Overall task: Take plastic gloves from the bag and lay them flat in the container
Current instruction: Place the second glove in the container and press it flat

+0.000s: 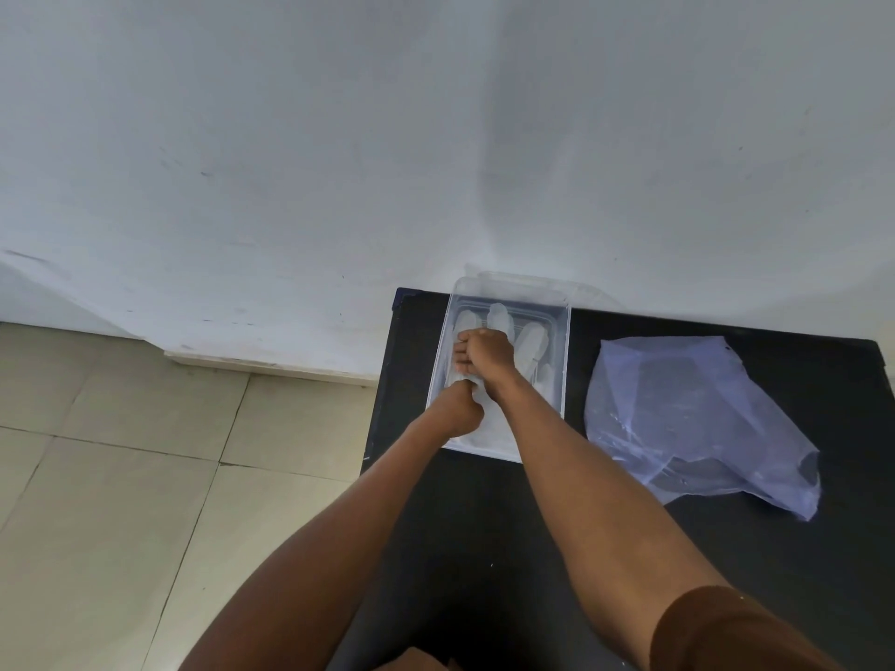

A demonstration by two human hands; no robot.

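Observation:
A clear plastic container [565,360] sits on the black table against the wall. Translucent white plastic gloves [530,339] lie inside it, their fingers pointing toward the wall. My right hand [484,353] rests on the gloves in the middle of the container, fingers curled down onto them. My left hand [462,409] is at the container's near left part, fingers pinched on the gloves' cuff end. The clear bluish plastic bag [697,418] lies crumpled on the table to the right of the container, with neither hand on it.
The black table [508,525] ends at a left edge just beside the container; beyond it is beige tiled floor [121,477]. A white wall [436,138] stands directly behind the container. A second clear piece, maybe a lid [581,285], leans behind the container.

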